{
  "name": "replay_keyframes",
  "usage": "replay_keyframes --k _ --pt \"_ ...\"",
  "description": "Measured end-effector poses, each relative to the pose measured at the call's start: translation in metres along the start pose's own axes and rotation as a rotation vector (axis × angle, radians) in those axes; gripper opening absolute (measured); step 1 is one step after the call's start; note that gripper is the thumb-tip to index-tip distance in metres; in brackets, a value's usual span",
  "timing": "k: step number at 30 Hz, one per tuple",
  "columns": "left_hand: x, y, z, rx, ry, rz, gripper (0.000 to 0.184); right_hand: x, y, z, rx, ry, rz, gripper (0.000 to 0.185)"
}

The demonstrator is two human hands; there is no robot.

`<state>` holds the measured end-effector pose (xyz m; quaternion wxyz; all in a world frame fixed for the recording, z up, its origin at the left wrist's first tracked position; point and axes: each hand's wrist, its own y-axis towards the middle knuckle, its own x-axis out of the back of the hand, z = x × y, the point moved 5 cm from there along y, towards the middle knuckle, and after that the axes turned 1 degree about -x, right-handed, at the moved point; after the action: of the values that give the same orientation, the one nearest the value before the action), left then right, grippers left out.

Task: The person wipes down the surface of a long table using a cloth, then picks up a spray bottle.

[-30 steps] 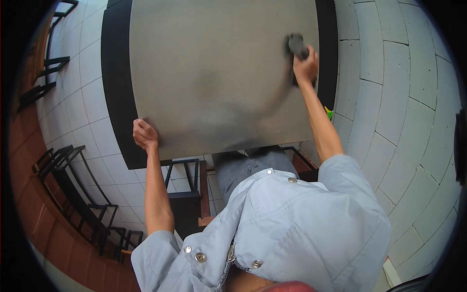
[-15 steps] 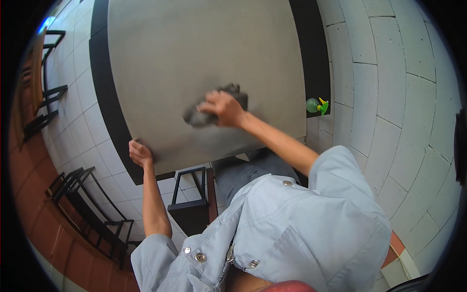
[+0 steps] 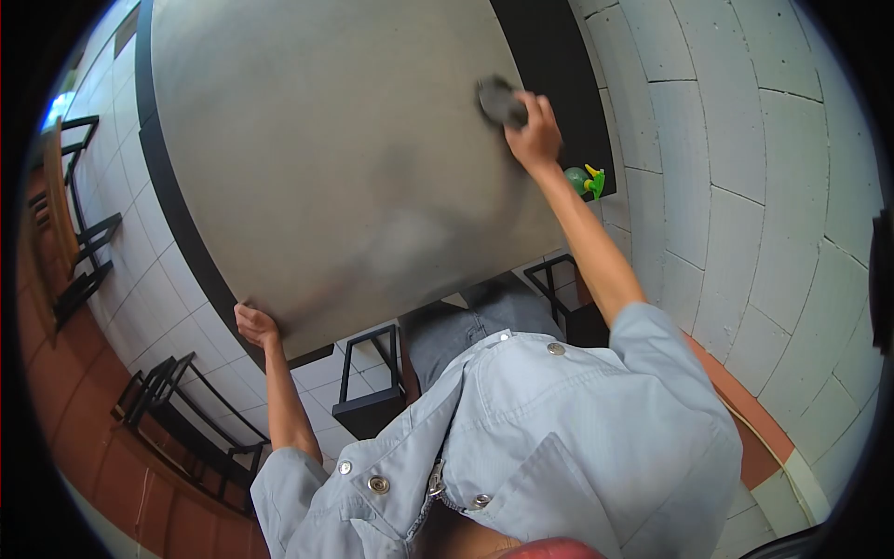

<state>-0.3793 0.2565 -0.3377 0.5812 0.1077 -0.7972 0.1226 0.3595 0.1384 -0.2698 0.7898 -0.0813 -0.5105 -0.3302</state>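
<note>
A large table with a dull grey top (image 3: 326,121) and black borders fills the upper middle of the head view. My right hand (image 3: 537,130) is closed on a dark grey cloth (image 3: 501,102), bunched and somewhat blurred, on the tabletop near its right side. At the left near corner, my left hand (image 3: 256,324) has its fingers curled on the table's edge. A spray bottle (image 3: 585,182) with a green and yellow head stands on the black border, close by my right forearm.
Black-framed stools (image 3: 368,402) stand under and beside the table's near edge. More dark-framed seats (image 3: 191,424) are at the left, on white floor tiles. A white block wall (image 3: 689,158) runs along the right.
My right hand has swept the cloth from the table's middle away and to the right. The left hand keeps to the near left corner. The whole view has tilted slightly.
</note>
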Motion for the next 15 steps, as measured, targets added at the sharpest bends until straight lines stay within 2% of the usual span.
replay_keyframes --k 3,6,9,11,13,15 --pt "-0.006 0.003 0.008 -0.009 0.002 -0.018 0.053 -0.034 0.062 0.045 -0.058 0.005 -0.041 0.056" --pt "-0.003 -0.001 0.0 -0.011 -0.041 -0.041 0.056 -0.054 0.067 0.089 -0.019 0.013 0.143 0.057" --pt "-0.012 0.005 0.015 -0.049 0.084 0.005 0.049 -0.05 0.0 0.115 0.164 0.093 0.359 0.066" --pt "-0.01 0.006 0.011 -0.065 0.136 -0.004 0.038 -0.046 -0.067 0.11 0.323 0.109 0.302 0.078" --pt "-0.02 0.009 0.028 -0.114 0.191 -0.031 0.029 -0.01 -0.126 0.101 0.332 0.18 0.375 0.087" --pt "-0.022 0.012 0.037 -0.112 0.173 -0.044 0.046 0.02 -0.177 0.075 0.324 0.165 0.408 0.086"
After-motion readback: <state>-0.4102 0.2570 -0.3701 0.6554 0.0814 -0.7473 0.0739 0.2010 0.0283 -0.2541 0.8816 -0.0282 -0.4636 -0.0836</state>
